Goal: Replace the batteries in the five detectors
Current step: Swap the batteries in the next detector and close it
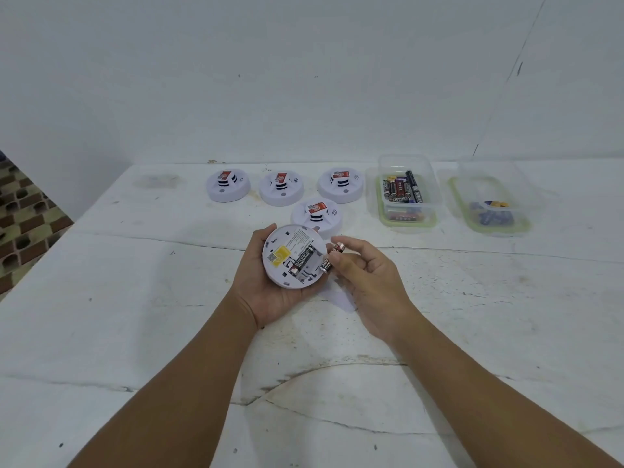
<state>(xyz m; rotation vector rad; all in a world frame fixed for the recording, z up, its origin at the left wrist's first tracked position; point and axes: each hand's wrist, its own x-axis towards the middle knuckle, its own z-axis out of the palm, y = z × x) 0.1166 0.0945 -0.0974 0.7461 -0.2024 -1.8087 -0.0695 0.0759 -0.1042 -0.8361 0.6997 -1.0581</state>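
Observation:
My left hand (270, 295) cradles a white round detector (293, 255), turned back side up, above the table. Its battery bay is uncovered and one black battery (301, 260) lies inside it. My right hand (363, 275) pinches a second black battery (332, 260) at the detector's right rim, its copper end pointing away from me. Several more white detectors with red stickers sit face up beyond my hands: three in a back row (228, 185) (281, 189) (341, 185) and one nearer (317, 216).
A clear tub (410, 211) holding several black batteries stands at the back right. Further right a second clear tub (491, 217) holds a few blue and yellow batteries. A white piece, maybe the cover (341, 297), lies on the table (135, 298) under my right hand. A wall rises behind.

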